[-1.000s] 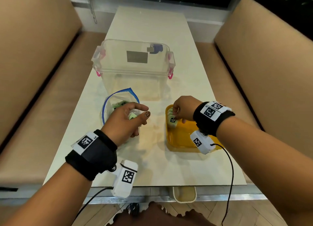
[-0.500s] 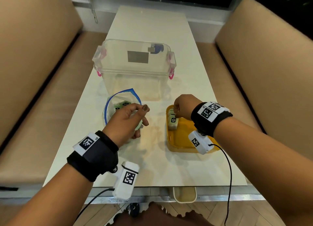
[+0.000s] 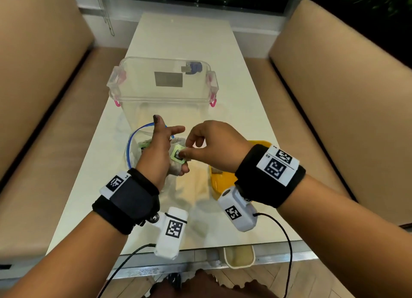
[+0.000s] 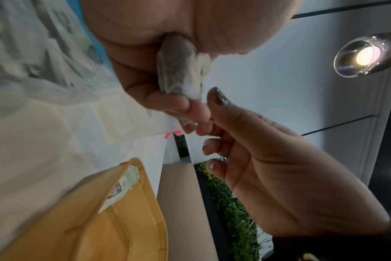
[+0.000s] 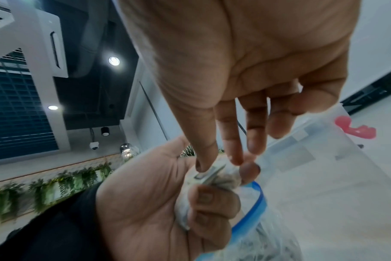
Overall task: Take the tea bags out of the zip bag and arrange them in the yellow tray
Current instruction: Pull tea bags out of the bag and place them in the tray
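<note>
A long pale worktop (image 3: 185,43) sits between two big tan sofas (image 3: 347,110). A see-through box (image 3: 162,92) with pink clips stands in the middle of it. In front of the box lies the zip bag (image 3: 136,150), a clear bag with a blue edge, and more tea bags show inside it. The yellow tray (image 3: 220,181) is to the right of the zip bag, partly hidden under the right wrist. One tea bag (image 4: 125,183) already lies in the tray's far corner.

The left hand (image 3: 158,155) is held up over the zip bag, and it blocks much of the bag. Its lower fingers (image 5: 210,203) curl around a soft tea bag (image 4: 179,68), while one finger sticks up and one points to the right. The right hand (image 3: 214,148) has reached across from the tray side. Its thumb and first finger pinch the small green tag (image 3: 178,156) of that tea bag, and the other fingers are loosely bent.
</note>
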### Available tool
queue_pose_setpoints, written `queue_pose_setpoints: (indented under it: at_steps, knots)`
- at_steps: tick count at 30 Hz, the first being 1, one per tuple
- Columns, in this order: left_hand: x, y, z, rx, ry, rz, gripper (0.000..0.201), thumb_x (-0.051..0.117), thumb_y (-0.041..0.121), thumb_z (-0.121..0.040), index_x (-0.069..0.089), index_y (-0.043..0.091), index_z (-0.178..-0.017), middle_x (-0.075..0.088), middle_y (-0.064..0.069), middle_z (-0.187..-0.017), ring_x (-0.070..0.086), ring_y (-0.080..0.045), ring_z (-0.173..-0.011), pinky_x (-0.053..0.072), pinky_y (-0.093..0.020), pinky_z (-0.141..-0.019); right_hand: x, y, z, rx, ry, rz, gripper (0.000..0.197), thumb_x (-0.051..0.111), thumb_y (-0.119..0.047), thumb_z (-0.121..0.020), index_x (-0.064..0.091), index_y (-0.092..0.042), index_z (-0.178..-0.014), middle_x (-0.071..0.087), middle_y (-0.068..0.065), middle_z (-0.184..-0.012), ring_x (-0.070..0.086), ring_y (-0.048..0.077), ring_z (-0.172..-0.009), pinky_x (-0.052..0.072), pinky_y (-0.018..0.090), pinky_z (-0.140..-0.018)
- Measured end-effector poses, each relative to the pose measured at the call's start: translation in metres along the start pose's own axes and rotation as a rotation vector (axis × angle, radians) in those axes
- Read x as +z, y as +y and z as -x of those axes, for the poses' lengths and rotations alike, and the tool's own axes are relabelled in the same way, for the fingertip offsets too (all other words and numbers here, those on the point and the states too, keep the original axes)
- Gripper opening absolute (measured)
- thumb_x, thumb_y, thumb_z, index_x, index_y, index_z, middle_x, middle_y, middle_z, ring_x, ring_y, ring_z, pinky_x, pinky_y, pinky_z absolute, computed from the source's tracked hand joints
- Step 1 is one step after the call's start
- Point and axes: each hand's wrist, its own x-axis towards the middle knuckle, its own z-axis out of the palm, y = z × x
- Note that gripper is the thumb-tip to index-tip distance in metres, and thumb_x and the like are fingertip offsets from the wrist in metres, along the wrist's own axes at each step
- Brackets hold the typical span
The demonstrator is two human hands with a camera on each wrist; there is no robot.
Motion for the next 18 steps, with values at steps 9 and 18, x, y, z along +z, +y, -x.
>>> queue_pose_setpoints:
  at_steps: [9,18]
  knots:
    - [-0.004,-0.010,-0.002,0.111,-0.044,-0.085,0.053,0.028,0.057,-0.097,0.058,0.015,-0.112,0.057,-0.013,-0.074,0.053,-0.023,-0.047,0.043,-0.023,-0.044,0.000,-0.001,0.004,-0.008,0.021,-0.263,0.013,0.074,-0.022,-0.079,0.066,-0.013,-0.079,0.063,-0.003,-0.070,0.056,0.012,-0.063,0.046,0.030,-0.063]
    - [-0.016,-0.016,0.003,0.211,-0.125,-0.218,0.032,0.052,0.044,-0.089,0.060,0.013,-0.088,0.061,0.000,-0.069,0.054,-0.012,-0.051,0.044,-0.023,-0.051,-0.028,0.012,0.005,0.043,0.108,-0.474,0.010,0.066,-0.010,-0.086,0.057,-0.007,-0.090,0.069,0.009,-0.072,0.070,0.019,-0.060,0.056,0.040,-0.063]
